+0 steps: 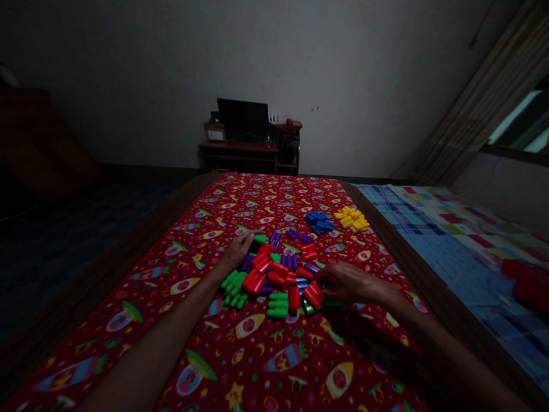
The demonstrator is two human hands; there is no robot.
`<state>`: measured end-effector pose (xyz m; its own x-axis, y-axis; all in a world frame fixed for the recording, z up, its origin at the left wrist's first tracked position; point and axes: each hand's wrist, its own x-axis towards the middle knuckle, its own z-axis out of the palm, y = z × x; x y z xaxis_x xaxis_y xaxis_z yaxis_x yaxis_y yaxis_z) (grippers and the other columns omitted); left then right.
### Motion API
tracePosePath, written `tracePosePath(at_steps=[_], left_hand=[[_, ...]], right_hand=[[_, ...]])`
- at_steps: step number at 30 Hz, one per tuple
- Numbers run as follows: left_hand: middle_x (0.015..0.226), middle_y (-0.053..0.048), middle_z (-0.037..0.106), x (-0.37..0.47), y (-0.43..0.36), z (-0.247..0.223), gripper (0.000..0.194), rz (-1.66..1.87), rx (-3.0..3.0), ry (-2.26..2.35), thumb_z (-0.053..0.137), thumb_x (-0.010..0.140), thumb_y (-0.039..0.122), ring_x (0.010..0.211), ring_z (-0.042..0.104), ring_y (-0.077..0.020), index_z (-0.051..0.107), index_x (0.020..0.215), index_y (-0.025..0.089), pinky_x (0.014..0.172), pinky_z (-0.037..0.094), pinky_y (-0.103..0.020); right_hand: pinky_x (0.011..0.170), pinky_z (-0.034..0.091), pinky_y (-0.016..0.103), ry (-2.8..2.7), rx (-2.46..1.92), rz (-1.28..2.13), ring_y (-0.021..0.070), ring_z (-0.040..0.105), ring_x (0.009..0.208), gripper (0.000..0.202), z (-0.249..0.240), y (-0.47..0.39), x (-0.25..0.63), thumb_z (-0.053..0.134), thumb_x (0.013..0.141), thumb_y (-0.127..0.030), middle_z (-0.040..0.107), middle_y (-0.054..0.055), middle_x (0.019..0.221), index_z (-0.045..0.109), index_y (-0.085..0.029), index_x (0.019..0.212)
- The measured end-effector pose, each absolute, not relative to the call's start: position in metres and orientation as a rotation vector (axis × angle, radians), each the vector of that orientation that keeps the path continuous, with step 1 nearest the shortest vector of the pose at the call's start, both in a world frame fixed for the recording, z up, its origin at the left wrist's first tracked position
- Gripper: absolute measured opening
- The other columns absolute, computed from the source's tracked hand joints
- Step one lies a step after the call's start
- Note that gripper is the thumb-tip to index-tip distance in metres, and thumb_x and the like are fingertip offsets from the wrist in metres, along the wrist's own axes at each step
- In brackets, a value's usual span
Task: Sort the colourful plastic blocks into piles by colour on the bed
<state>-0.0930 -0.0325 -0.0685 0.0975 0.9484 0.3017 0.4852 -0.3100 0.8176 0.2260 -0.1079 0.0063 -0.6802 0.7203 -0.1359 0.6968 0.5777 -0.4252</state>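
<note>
A mixed heap of red blocks (254,281), green blocks (278,306) and purple blocks (289,262) lies on the red patterned cloth (283,360). At the heap's upper left edge is my left hand (238,250), its fingertips by a green block (261,238); whether it grips that block is unclear. My right hand (345,281) is at the right edge, fingers bent beside a red block (313,293); its fingertips are partly hidden. A blue block (302,284) shows within the heap. Farther back are a blue pile (319,222) and a yellow pile (351,219).
Beyond the cloth-covered surface, a desk (238,147) holds a dark monitor (243,117) against the wall. Checkered bedding (454,257) and a red item (529,283) lie to the right. A curtain (467,109) hangs by the window, and brown furniture (38,143) stands at left.
</note>
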Motion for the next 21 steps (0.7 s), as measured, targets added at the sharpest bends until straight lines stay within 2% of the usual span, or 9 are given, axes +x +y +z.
tracePosePath(at_steps=[2, 4, 7, 9, 12, 16, 18, 21], left_hand=[[0.114, -0.012, 0.07, -0.093, -0.032, -0.069, 0.062, 1.145, 1.854, 1.394, 0.037, 0.085, 0.063, 0.105, 0.064, -0.0271, 0.068, 0.11, 0.015, 0.095, 0.048, -0.041], [0.114, -0.012, 0.07, -0.093, -0.032, -0.069, 0.062, 1.146, 1.859, 1.396, 0.036, 0.085, 0.063, 0.106, 0.063, -0.0271, 0.068, 0.109, 0.016, 0.096, 0.047, -0.041], [0.114, -0.01, 0.071, -0.092, -0.033, -0.067, 0.06, 1.152, 1.87, 1.402, 0.036, 0.085, 0.063, 0.106, 0.063, -0.0268, 0.069, 0.106, 0.018, 0.096, 0.047, -0.04], [0.112, -0.01, 0.071, -0.092, -0.033, -0.066, 0.06, 1.15, 1.876, 1.408, 0.035, 0.085, 0.063, 0.105, 0.064, -0.0267, 0.069, 0.105, 0.018, 0.095, 0.048, -0.04], [0.11, -0.011, 0.071, -0.092, -0.034, -0.065, 0.059, 1.138, 1.885, 1.421, 0.035, 0.085, 0.062, 0.104, 0.064, -0.027, 0.07, 0.103, 0.017, 0.094, 0.048, -0.04], [0.109, -0.011, 0.072, -0.092, -0.034, -0.065, 0.059, 1.15, 1.872, 1.415, 0.037, 0.084, 0.062, 0.103, 0.064, -0.0275, 0.07, 0.103, 0.017, 0.093, 0.049, -0.04], [0.108, -0.01, 0.072, -0.092, -0.034, -0.066, 0.059, 1.161, 1.852, 1.397, 0.038, 0.083, 0.063, 0.103, 0.064, -0.0272, 0.07, 0.103, 0.017, 0.093, 0.049, -0.04], [0.109, -0.011, 0.071, -0.091, -0.033, -0.067, 0.06, 1.183, 1.77, 1.342, 0.042, 0.081, 0.065, 0.106, 0.063, -0.0273, 0.069, 0.102, 0.017, 0.095, 0.047, -0.04]], right_hand=[[0.072, 0.044, 0.028, -2.725, -1.197, 0.684, 0.0214, 0.062, 0.087, 0.042, -0.001, -0.116, 0.22, 0.059, 0.086, -0.04, 0.069, 0.01, 0.1, 0.063, -0.02, 0.123], [0.079, 0.045, 0.031, -2.698, -1.146, 0.71, 0.023, 0.062, 0.096, 0.049, -0.005, -0.118, 0.213, 0.055, 0.089, -0.045, 0.066, 0.011, 0.11, 0.055, -0.022, 0.132], [0.087, 0.046, 0.033, -2.642, -1.048, 0.779, 0.0231, 0.059, 0.105, 0.05, -0.008, -0.117, 0.205, 0.055, 0.089, -0.045, 0.063, 0.011, 0.118, 0.053, -0.024, 0.134], [0.09, 0.045, 0.034, -2.622, -1.0, 0.788, 0.0228, 0.058, 0.108, 0.044, -0.01, -0.116, 0.202, 0.055, 0.09, -0.04, 0.063, 0.011, 0.12, 0.056, -0.023, 0.131], [0.088, 0.046, 0.034, -2.625, -1.005, 0.813, 0.0218, 0.06, 0.103, 0.036, -0.013, -0.112, 0.201, 0.054, 0.09, -0.031, 0.065, 0.011, 0.114, 0.062, -0.021, 0.124], [0.07, 0.046, 0.027, -2.562, -1.185, 1.009, 0.0188, 0.061, 0.084, 0.043, -0.013, -0.106, 0.201, 0.066, 0.08, -0.037, 0.067, 0.006, 0.097, 0.065, -0.02, 0.12], [0.059, 0.041, 0.022, -2.513, -1.236, 1.157, 0.0146, 0.056, 0.071, 0.048, -0.012, -0.103, 0.2, 0.073, 0.072, -0.04, 0.064, 0.001, 0.081, 0.068, -0.019, 0.115], [0.052, 0.032, 0.02, -2.466, -1.22, 1.3, 0.0098, 0.044, 0.061, 0.041, -0.014, -0.1, 0.198, 0.076, 0.066, -0.043, 0.051, -0.005, 0.065, 0.07, -0.016, 0.096]])
